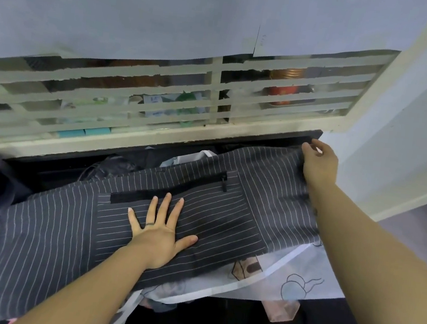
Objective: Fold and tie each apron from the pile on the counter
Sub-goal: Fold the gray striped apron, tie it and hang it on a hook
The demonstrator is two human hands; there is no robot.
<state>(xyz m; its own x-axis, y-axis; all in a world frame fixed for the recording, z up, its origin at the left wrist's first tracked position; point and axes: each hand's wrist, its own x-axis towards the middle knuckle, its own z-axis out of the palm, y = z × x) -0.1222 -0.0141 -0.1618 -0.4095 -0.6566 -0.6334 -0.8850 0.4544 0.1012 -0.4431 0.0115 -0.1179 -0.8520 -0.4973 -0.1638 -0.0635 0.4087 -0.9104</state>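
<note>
The left hand lies flat, fingers spread, on a dark pinstriped apron with a zip pocket, spread along the black counter over thin white printed cloth, while the right hand pinches its corner at the counter's back right, below a slatted window.

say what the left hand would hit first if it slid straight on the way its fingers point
The left hand lies flat on the striped apron. Sliding on, it would likely first meet the black zip strip of the pocket, close ahead.
</note>
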